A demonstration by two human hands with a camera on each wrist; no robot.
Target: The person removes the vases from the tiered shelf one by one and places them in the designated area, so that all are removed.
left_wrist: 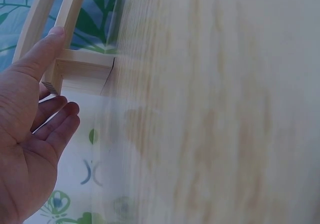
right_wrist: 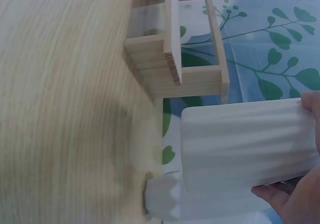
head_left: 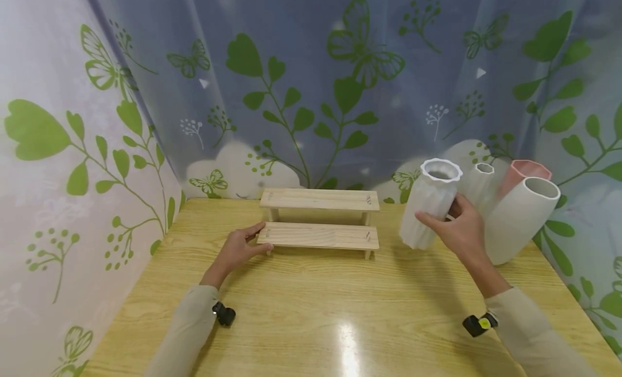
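Note:
A two-tier light-wood stand [head_left: 318, 235] rests on the table near the back. My left hand [head_left: 238, 250] holds the left end of its lower shelf, with the thumb at the front corner. In the left wrist view, the thumb of that hand [left_wrist: 25, 129] lies along the board's edge while the other fingers curve loosely beside the end. To the right of the stand, my right hand [head_left: 461, 228] grips a white ribbed vase [head_left: 420, 209] with a scalloped rim. In the right wrist view, the vase [right_wrist: 245, 144] is held off the table, slightly tilted.
At the right stand a slim white vase [head_left: 482, 185], a pink vase [head_left: 514, 174] and a large smooth white vase [head_left: 517, 226], close together behind my right hand. A patterned curtain [head_left: 301, 53] borders the wooden table [head_left: 291, 312] at the back and sides.

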